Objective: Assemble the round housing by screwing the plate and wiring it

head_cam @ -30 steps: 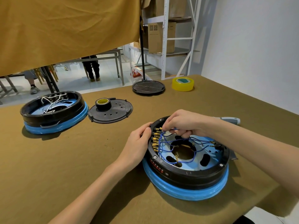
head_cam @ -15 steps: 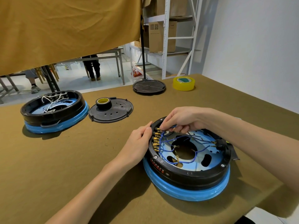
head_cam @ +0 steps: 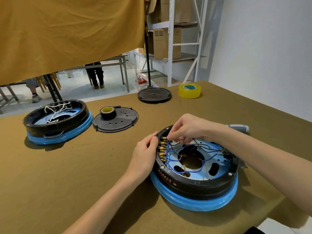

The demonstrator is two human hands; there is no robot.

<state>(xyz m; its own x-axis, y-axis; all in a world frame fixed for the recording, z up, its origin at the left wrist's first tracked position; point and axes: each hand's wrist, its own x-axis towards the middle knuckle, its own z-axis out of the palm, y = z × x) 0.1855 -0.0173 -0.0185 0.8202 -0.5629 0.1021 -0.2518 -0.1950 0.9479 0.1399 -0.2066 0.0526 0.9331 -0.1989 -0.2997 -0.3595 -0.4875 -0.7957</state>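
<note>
A round black housing [head_cam: 194,182] with a blue base ring lies on the table in front of me. Inside it, blue wires [head_cam: 179,159] run from a column of brass terminals [head_cam: 162,149] at its left inner wall. My left hand [head_cam: 145,156] holds the housing's left rim, fingertips at the edge beside the terminals. My right hand [head_cam: 187,128] reaches over the far rim and pinches a blue wire end at the top terminal. A black cover plate [head_cam: 118,123] lies to the far left.
A second housing [head_cam: 55,122] with white wires sits at far left. A black tape roll [head_cam: 108,112] stands on the cover plate. Another black disc [head_cam: 154,95] and a yellow tape roll [head_cam: 190,90] lie at the far edge. A grey screwdriver [head_cam: 239,127] lies behind my right arm.
My right hand has shifted slightly left and up along the terminal row to the top terminal. My left hand stays on the rim.
</note>
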